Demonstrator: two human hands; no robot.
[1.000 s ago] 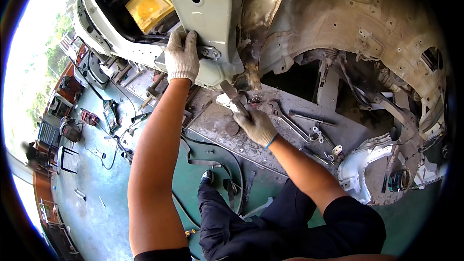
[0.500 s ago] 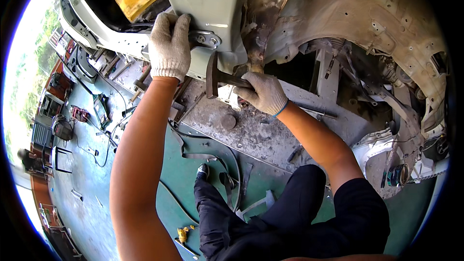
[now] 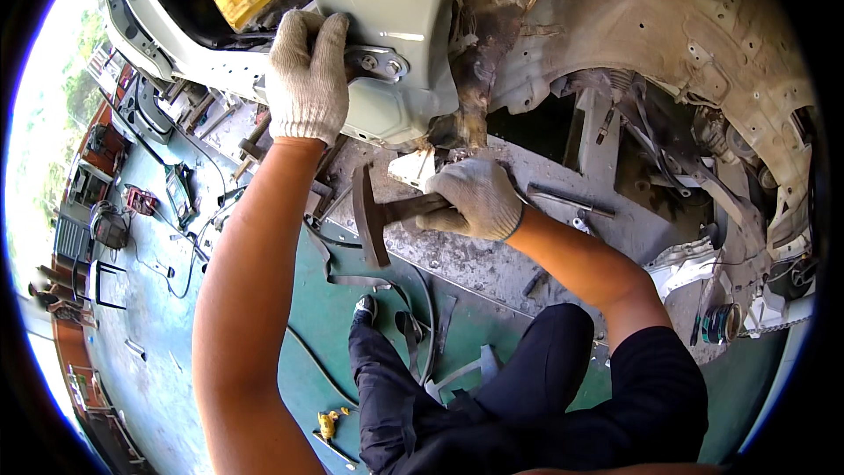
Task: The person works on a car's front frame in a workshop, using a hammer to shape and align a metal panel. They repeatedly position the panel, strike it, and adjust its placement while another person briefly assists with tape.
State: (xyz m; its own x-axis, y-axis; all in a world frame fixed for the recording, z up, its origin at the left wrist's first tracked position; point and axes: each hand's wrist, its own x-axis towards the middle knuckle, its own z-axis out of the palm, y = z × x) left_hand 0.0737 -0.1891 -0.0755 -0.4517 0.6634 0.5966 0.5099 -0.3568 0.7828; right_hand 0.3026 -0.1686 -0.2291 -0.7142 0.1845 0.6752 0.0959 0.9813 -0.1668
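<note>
My right hand (image 3: 475, 200), in a knitted work glove, is closed round the short handle of a hammer (image 3: 370, 215). The hammer's head hangs in the air below the grey-green body pillar (image 3: 382, 0) of a stripped car. My left hand (image 3: 308, 79), gloved as well, is wrapped over the outer end of a bolted door hinge (image 3: 380, 63) on the pillar. The hinge's far end is hidden under the glove. Right of the pillar's foot runs a rusty, torn seam (image 3: 475, 79). A pale metal piece (image 3: 411, 167) lies just above the right hand.
A bare wheel-arch panel (image 3: 607, 18) curves at the upper right. A dirty metal platform (image 3: 466, 255) lies beneath the car, with a bar tool (image 3: 571, 200) on it. Hoses and a strap (image 3: 352, 281) cross the green floor. A yellow tool (image 3: 328, 424) sits near my foot.
The hammer has swung down and slightly left, away from the pillar's lower edge, with my right hand lower too. My left hand keeps its hold.
</note>
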